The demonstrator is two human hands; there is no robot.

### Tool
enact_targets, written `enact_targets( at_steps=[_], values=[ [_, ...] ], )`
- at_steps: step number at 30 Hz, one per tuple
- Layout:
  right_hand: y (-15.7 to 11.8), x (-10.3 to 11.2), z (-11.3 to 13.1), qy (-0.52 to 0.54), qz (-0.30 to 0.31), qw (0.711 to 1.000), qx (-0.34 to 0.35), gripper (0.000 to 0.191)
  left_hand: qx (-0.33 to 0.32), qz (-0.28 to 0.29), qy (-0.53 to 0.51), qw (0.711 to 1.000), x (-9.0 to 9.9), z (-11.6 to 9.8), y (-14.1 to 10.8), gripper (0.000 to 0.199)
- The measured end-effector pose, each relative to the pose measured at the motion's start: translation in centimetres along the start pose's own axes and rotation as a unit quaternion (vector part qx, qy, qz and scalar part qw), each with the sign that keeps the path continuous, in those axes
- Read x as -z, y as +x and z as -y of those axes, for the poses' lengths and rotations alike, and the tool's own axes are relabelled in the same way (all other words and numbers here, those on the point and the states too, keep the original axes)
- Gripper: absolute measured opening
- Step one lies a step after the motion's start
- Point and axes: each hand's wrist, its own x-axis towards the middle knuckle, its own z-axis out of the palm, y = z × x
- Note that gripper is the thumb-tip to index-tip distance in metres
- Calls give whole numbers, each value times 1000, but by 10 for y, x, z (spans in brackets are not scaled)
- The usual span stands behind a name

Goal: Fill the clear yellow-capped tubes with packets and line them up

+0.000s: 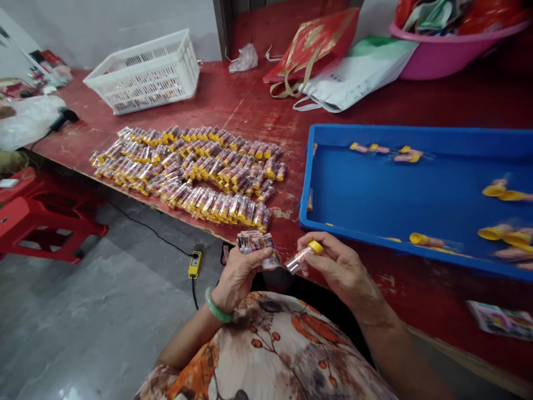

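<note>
Above the worn red tabletop (250, 105), at its near edge, two bare hands close together in front of a floral blouse (266, 355). Left hand (239, 278), jade bangle (219, 306) at the wrist, curled almost shut around a small stack of printed cards (257, 248), picture faces up. Right hand (341, 268) half closed, thumb and fingers pinching a clear plastic tube (300, 259) just below its yellow cap (315, 247).

Tube's long axis slanting across the gap between the hands: capped end up and toward the right hand, bare end down and toward the left hand, just beside the cards, contact impossible to tell. Right hand the nearer to the tube, left hand the nearer to the cards.

Ahead and to the left, on the tabletop, dense rows of capped tubes (187, 172), the closest ends near the cards. To the right, a blue tray (408, 200) holding loose yellow-capped tubes, blurred, and on the tabletop below it, a few more printed cards (499, 320). Farther off, a white plastic crate (144, 72), a red gift bag (310, 47) and a pink basin (449, 53).
</note>
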Motion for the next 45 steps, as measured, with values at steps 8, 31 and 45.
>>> enact_targets(
  at_steps=[8,31,45],
  values=[
    [-26,-7,-19,-50,-48,997,35,24,-49,5,-33,998,-11,1,1,37],
    [-28,-22,-32,-181,-131,919,323,27,-36,-22,-92,995,-13,17,-5,36],
    [-25,-38,-41,-398,-233,772,437,27,-45,-25,-90,995,-13,20,-5,36]
  ],
)
